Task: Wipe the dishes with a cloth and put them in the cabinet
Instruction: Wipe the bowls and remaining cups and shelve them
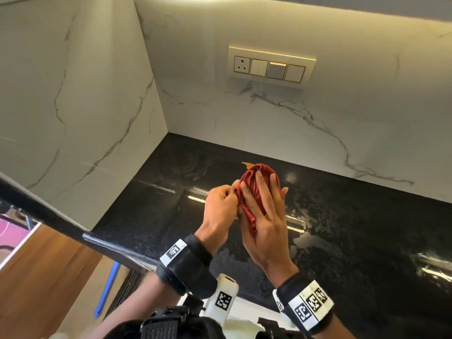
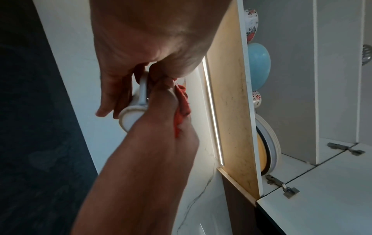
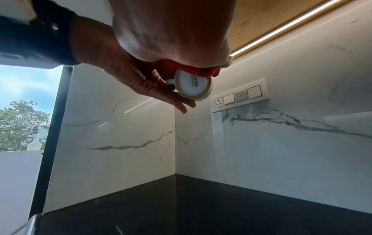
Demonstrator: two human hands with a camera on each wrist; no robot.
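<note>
I hold the small white ceramic cup (image 3: pixel 193 86) above the near counter (image 1: pixel 146 211), left hand (image 1: pixel 220 206) wrapped round its body, right hand (image 1: pixel 264 226) cupping the red cloth (image 1: pixel 259 168) over it; light, slick and breakable, it seems safest gripped by the body.

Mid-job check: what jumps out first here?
The red cloth, bunched between both hands above the black counter. The left hand holds a white cup; the right hand grips the cloth round it. A blue plate sits in the open cabinet.
</note>
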